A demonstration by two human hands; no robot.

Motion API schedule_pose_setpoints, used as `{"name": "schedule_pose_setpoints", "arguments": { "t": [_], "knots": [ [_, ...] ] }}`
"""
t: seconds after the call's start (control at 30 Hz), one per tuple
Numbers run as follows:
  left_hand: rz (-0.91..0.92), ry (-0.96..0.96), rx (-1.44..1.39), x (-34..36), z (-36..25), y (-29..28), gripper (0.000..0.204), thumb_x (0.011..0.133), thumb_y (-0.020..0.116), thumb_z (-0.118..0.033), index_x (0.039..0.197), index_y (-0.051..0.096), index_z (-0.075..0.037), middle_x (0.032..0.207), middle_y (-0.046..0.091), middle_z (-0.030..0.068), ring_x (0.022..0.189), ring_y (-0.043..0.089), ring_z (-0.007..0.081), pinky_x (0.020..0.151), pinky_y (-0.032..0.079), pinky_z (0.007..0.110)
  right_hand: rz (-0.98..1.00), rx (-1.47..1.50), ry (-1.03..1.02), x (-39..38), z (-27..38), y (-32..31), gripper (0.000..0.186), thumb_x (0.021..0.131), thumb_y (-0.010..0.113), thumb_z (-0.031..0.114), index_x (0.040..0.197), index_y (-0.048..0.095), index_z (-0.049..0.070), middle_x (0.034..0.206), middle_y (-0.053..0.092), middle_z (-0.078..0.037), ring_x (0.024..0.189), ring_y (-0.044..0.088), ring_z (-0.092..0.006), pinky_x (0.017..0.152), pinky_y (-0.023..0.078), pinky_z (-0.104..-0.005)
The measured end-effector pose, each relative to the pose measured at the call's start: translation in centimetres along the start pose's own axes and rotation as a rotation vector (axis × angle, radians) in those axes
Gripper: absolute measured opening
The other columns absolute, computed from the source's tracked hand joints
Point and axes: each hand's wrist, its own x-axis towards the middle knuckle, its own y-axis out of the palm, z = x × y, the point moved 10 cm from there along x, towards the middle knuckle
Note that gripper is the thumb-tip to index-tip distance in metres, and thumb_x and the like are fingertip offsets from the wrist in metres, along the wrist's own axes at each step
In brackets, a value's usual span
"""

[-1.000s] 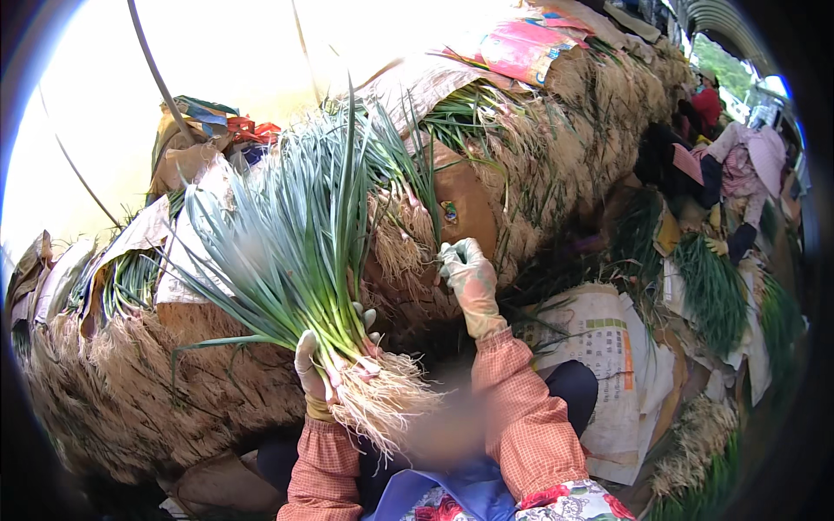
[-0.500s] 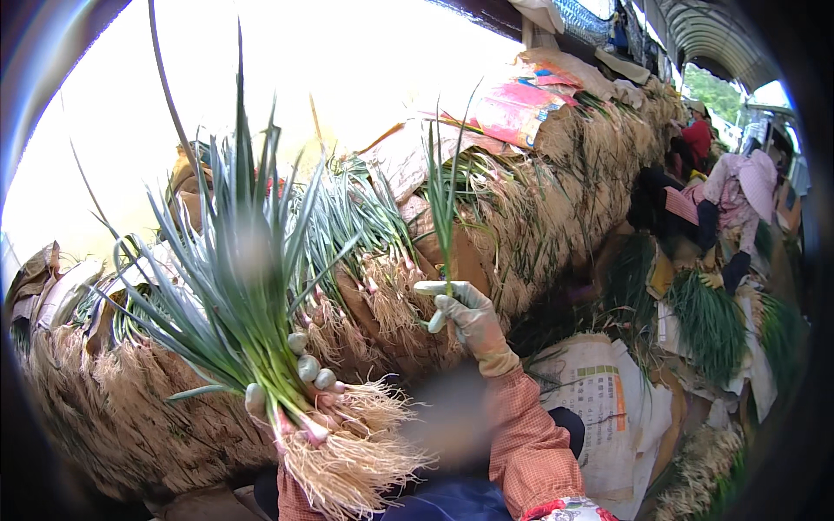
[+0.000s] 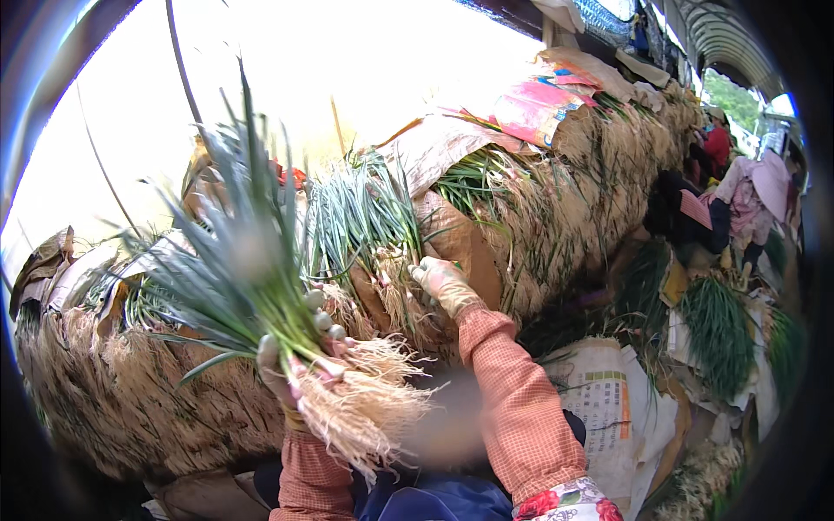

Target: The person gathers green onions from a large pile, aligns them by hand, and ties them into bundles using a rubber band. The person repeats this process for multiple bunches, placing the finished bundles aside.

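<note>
A thick bunch of green onions (image 3: pixel 291 339) is gripped low by my gloved left hand (image 3: pixel 274 373). Its leaves fan up and left; pinkish bulbs and long pale roots hang to the lower right. Some fingertips show on the bunch's right side. My gloved right hand (image 3: pixel 443 283) reaches to the loose green onions (image 3: pixel 365 221) lying on the stack, touching their root ends. Its fingers are drawn together, and what lies between them is hidden.
A long stack of green onions (image 3: pixel 582 187), roots facing out, runs from near left to far right, partly covered by brown paper and a pink sack (image 3: pixel 534 108). A white printed sack (image 3: pixel 599 399) lies at the right. People (image 3: pixel 751 195) bend over bundles farther back.
My right hand has moved up and left to the stack; the single green onion it held upright no longer shows in it. My left hand still holds the bunch, its wrist now more visible.
</note>
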Motion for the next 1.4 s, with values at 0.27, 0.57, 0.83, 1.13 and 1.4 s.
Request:
{"name": "schedule_pose_setpoints", "arguments": {
  "t": [0.27, 0.57, 0.83, 1.13, 1.4],
  "knots": [
    [-0.594, -0.026, 0.289, -4.7, 3.5, -5.5, 0.072, 0.092, 0.053, -0.047, 0.139, 0.040, 0.006, 0.133, 0.053, 0.0251, 0.120, 0.056, 0.0357, 0.095, 0.053, 0.048, -0.084, 0.115, -0.294, -10.4, 10.4, -6.8, 0.026, 0.094, 0.062, 0.033, 0.089, 0.059, 0.007, 0.060, 0.059, -0.012, 0.055, 0.063, -0.0269, 0.049, 0.048, -0.0382],
    [-0.559, -0.053, 0.089, -6.5, 3.8, -5.7, 0.072, 0.090, 0.059, -0.052, 0.129, 0.049, 0.008, 0.120, 0.060, 0.0256, 0.110, 0.060, 0.0375, 0.092, 0.054, 0.044, 0.684, 1.440, 0.451, -9.8, 10.4, 2.2, 0.036, 0.093, 0.063, 0.046, 0.097, 0.065, 0.010, 0.060, 0.057, 0.004, 0.048, 0.052, -0.0039, 0.044, 0.040, -0.0204],
    [-0.608, -0.058, 0.153, -7.3, 3.2, -6.3, 0.063, 0.092, 0.057, -0.044, 0.125, 0.051, 0.009, 0.113, 0.062, 0.0250, 0.089, 0.067, 0.0320, 0.075, 0.060, 0.037, 0.277, 2.038, 0.520, -12.5, 12.6, 0.8, 0.025, 0.099, 0.057, 0.018, 0.109, 0.061, -0.005, 0.075, 0.066, -0.006, 0.058, 0.059, -0.0104, 0.050, 0.049, -0.0226],
    [-0.621, -0.009, 0.021, -7.8, 3.9, -6.7, 0.073, 0.090, 0.060, -0.047, 0.133, 0.044, 0.009, 0.122, 0.057, 0.0286, 0.098, 0.063, 0.0332, 0.080, 0.058, 0.037, -0.412, 2.048, 0.203, -8.7, 0.8, -9.4, 0.032, 0.098, 0.058, 0.019, 0.124, 0.059, 0.001, 0.119, 0.067, -0.017, 0.068, 0.062, -0.0082, 0.059, 0.052, -0.0227],
    [-0.415, -0.123, -0.032, -5.3, 2.2, -3.5, 0.078, 0.091, 0.055, -0.032, 0.146, 0.021, 0.011, 0.129, 0.052, 0.0305, 0.105, 0.063, 0.0350, 0.085, 0.059, 0.047, 0.012, 0.155, 0.339, 0.0, 0.6, 0.0, 0.081, 0.070, 0.078, 0.059, 0.121, 0.057, -0.001, 0.109, 0.069, -0.017, 0.102, 0.064, -0.0328, 0.095, 0.048, -0.0435]
  ]
}}
